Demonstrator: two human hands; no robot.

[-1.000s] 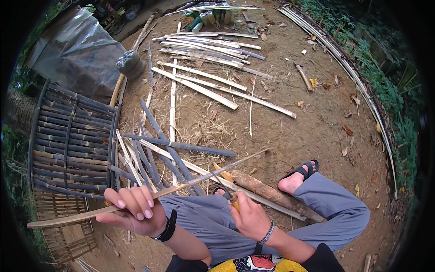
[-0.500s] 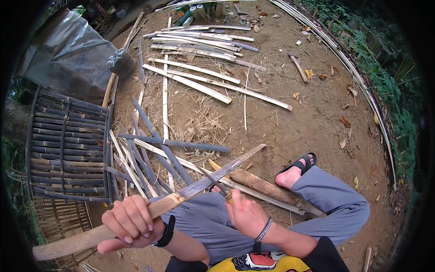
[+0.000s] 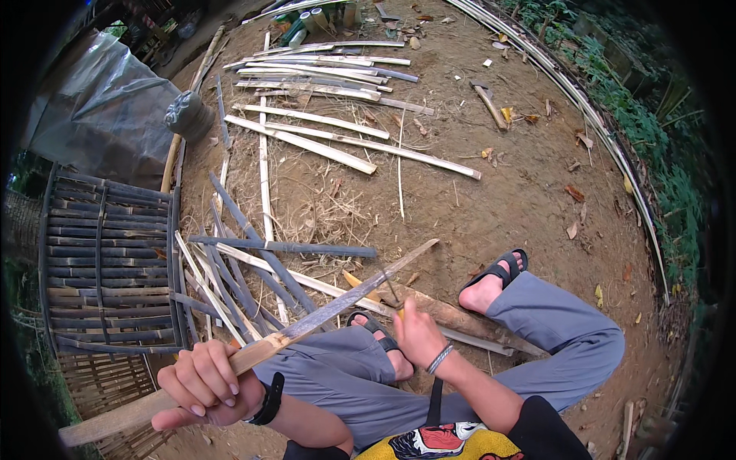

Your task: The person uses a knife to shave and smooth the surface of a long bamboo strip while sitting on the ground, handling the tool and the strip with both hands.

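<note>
- Standing at your far left is a dark slatted rack (image 3: pixel 138 251), beyond the strip's near end.
- Your left hand (image 3: pixel 211 383) has its fingers curled over and clamped on the bamboo strip (image 3: pixel 337 307), behind a pale cut patch; the strip slants up from lower left, across your lap, to its thin tip at middle.
- Above that hand, a jumble of dark and pale slats (image 3: pixel 322 249) lies crossed on the ground.
- Your knife (image 3: pixel 389 285) has its narrow blade at the strip's tip half; you cannot tell whether they touch.
- Your right hand (image 3: pixel 422 335) has its fingers closed together around the knife's yellowish handle, mostly hidden.
- Just beyond that hand lies a brown log (image 3: pixel 445 310).
- Right of the log, your sandalled foot (image 3: pixel 502 274) rests on the dirt.
</note>
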